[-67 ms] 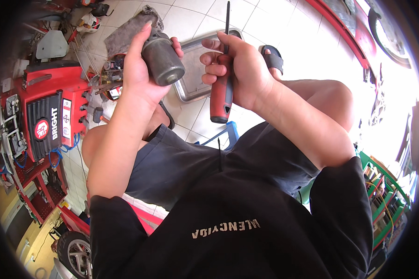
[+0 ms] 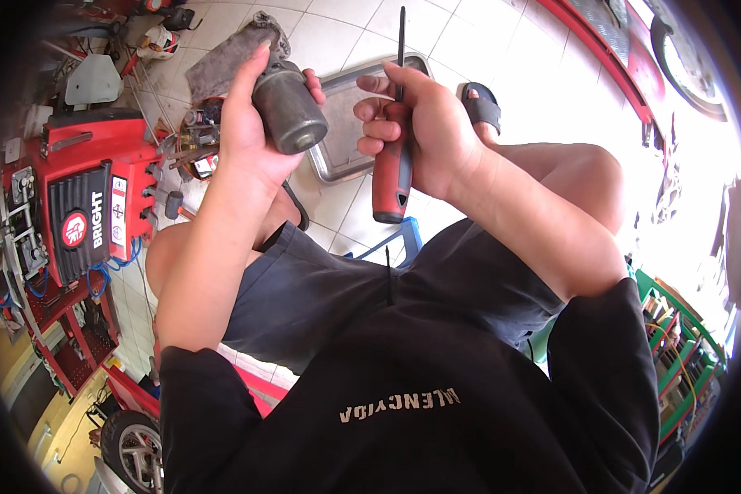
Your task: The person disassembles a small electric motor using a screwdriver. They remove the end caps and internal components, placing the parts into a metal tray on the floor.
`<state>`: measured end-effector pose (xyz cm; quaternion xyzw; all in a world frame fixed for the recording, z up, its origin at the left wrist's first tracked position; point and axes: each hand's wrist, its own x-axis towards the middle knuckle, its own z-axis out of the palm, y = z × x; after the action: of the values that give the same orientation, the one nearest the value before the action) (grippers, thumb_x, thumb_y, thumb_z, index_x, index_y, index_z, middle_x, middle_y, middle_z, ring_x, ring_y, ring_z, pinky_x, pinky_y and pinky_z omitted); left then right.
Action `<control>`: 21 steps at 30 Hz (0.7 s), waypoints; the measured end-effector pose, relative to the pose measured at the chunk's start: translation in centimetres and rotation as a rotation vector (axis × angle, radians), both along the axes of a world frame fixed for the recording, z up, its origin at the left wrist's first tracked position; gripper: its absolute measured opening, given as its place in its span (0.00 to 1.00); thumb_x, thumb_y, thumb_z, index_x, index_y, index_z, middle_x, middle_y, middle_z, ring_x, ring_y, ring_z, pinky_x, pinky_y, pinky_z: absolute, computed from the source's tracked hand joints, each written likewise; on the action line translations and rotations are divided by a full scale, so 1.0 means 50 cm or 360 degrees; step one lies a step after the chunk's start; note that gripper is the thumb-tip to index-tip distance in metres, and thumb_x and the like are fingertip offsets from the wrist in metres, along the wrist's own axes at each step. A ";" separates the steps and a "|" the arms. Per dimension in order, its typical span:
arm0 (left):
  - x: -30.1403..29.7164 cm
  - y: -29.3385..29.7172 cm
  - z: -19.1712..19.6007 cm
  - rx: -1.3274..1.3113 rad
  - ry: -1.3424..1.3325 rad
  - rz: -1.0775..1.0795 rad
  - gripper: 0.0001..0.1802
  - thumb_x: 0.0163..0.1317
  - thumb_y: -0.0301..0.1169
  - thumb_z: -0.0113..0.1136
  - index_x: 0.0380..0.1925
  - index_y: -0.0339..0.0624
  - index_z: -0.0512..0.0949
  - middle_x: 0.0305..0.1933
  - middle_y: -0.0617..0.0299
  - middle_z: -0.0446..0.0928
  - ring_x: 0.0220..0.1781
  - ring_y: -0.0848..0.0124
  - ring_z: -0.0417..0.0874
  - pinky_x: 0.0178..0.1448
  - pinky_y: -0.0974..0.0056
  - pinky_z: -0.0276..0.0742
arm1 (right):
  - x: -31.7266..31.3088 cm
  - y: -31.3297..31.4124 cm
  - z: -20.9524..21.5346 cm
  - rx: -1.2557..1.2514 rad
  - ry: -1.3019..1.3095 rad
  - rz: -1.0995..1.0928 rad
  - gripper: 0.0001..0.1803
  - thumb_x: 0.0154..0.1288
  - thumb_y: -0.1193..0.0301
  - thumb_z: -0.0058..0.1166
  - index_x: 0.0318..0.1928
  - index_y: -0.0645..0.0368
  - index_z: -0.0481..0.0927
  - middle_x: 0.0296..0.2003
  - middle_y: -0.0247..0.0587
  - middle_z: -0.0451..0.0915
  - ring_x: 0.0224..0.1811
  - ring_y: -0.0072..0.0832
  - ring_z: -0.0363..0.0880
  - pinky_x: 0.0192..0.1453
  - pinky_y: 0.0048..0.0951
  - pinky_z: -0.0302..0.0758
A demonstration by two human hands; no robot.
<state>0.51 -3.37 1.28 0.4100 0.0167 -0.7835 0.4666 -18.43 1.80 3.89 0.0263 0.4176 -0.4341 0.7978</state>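
Note:
My left hand [image 2: 251, 140] is wrapped around a dark grey metal motor [image 2: 291, 111], a cylinder with a small round boss on the end turned toward me. Its thumb lies along one side and fingertips show at the other; the far end is partly hidden. In my right hand [image 2: 436, 123] is a screwdriver [image 2: 393, 177] with a red and grey handle. Its thin dark shaft points up and away from me, with the handle's butt toward my lap. A gap separates the screwdriver from the motor. Both are held up above the floor.
Below my hands a metal tray [image 2: 337, 174] lies on white tiles, beside a grey cloth [image 2: 230, 59]. At left stand a red machine [image 2: 90, 132] and a hammer [image 2: 174, 204]. A blue stool frame [image 2: 409, 239] shows between my legs. Green racks [image 2: 650, 288] are at right.
The screwdriver has dipped very slightly toward me in my right hand. The motor has shifted a touch to the right; both grips stay the same.

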 end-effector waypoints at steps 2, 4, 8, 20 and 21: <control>-0.002 0.000 -0.001 0.0006 -0.0009 0.0016 0.21 0.61 0.39 0.71 0.46 0.43 0.72 0.40 0.54 0.75 0.42 0.57 0.83 0.43 0.53 0.84 | -0.001 0.004 0.004 -0.0021 -0.0001 0.0014 0.16 0.79 0.61 0.41 0.49 0.62 0.71 0.31 0.40 0.73 0.21 0.21 0.59 0.34 0.29 0.67; -0.007 0.004 -0.001 0.0018 -0.0022 0.0048 0.21 0.61 0.39 0.71 0.45 0.44 0.72 0.39 0.54 0.76 0.41 0.58 0.83 0.42 0.54 0.84 | -0.005 0.002 -0.001 -0.0130 0.0054 -0.0048 0.16 0.78 0.61 0.42 0.50 0.63 0.71 0.30 0.40 0.73 0.21 0.23 0.62 0.34 0.32 0.69; -0.021 0.018 -0.005 -0.0164 -0.0326 -0.0218 0.21 0.61 0.42 0.72 0.43 0.42 0.73 0.36 0.56 0.78 0.35 0.61 0.84 0.39 0.57 0.85 | -0.025 -0.028 0.005 -0.0540 0.0323 -0.0400 0.19 0.76 0.60 0.45 0.51 0.66 0.71 0.29 0.42 0.73 0.21 0.28 0.67 0.32 0.38 0.72; -0.116 0.077 -0.046 -0.0345 -0.0468 -0.0331 0.20 0.63 0.42 0.71 0.41 0.37 0.77 0.37 0.56 0.80 0.33 0.68 0.83 0.38 0.63 0.82 | 0.150 0.012 0.014 -0.2199 0.0967 -0.0462 0.13 0.82 0.66 0.37 0.43 0.62 0.72 0.24 0.29 0.73 0.24 0.15 0.72 0.73 0.65 0.36; -0.108 0.068 -0.046 -0.0352 -0.0455 -0.0340 0.20 0.63 0.42 0.70 0.41 0.37 0.77 0.37 0.56 0.80 0.33 0.68 0.83 0.37 0.63 0.82 | 0.157 0.005 0.007 -0.2281 0.1017 -0.0495 0.13 0.81 0.66 0.37 0.43 0.62 0.72 0.23 0.29 0.74 0.24 0.15 0.72 0.73 0.65 0.27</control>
<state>-4.91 0.04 -1.02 0.4627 -0.1795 -0.7594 0.4207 -10.57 2.07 4.27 -0.5605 0.2369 -0.6896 0.3927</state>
